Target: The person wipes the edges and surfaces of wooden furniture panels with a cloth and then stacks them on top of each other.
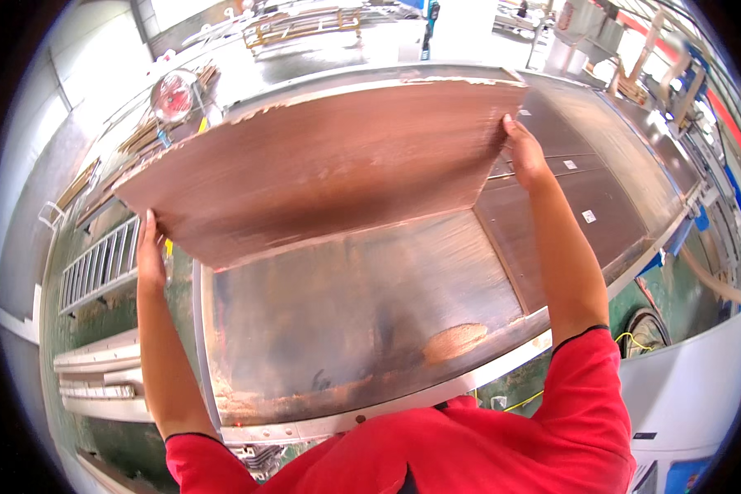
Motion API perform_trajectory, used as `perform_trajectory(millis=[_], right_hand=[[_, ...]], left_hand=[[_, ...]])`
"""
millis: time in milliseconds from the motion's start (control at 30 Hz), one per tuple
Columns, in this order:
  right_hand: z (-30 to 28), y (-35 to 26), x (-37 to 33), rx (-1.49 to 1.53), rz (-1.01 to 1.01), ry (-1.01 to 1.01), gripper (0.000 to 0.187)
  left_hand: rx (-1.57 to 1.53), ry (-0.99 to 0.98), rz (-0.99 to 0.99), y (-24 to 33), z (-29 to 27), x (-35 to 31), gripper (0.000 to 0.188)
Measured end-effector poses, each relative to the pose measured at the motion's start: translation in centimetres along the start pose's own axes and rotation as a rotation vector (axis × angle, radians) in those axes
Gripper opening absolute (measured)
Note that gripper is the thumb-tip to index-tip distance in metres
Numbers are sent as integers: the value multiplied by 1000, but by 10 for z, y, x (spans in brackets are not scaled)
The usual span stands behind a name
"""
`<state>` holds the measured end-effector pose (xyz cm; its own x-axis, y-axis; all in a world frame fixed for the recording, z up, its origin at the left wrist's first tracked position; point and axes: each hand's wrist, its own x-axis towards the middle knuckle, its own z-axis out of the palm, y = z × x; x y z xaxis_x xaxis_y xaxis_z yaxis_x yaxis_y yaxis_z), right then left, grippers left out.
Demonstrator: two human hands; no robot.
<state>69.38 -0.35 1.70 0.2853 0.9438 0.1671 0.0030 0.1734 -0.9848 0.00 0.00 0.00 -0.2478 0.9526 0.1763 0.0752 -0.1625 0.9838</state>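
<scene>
Red sleeves (436,445) fill the bottom of the frame, closest to the camera, and both bare forearms run up from them to a big reddish-brown board (321,165). The left hand (150,251) is wrapped around the board's lower left corner, and the right hand (525,152) is clamped on its right edge, fingers curled over the top. So both hands have it firmly, and it hangs tilted in the air in the middle of the frame, clear of the metal table (346,329) underneath.

Progress-wise, I'd say the board is lifted but not set down anywhere yet. A patch of sawdust (455,342) sits on the table at lower right.

Labels: a few small white square stickers (589,216) on the dark panels at right. A round red fan (174,95) stands at upper left.
</scene>
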Motion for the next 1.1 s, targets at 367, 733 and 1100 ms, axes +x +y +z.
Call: perform_trajectory(millis=[367,733,1100], right_hand=[[20,10,10,150,-99,4,51],[5,6,0,58,-87,-2,54],[-105,21,-64,-677,15,143,26]], left_hand=[[-84,168,126,-37,2,11,57],[10,187,164,-22,8,9,62],[-67,112,70,-35,8,26,82]])
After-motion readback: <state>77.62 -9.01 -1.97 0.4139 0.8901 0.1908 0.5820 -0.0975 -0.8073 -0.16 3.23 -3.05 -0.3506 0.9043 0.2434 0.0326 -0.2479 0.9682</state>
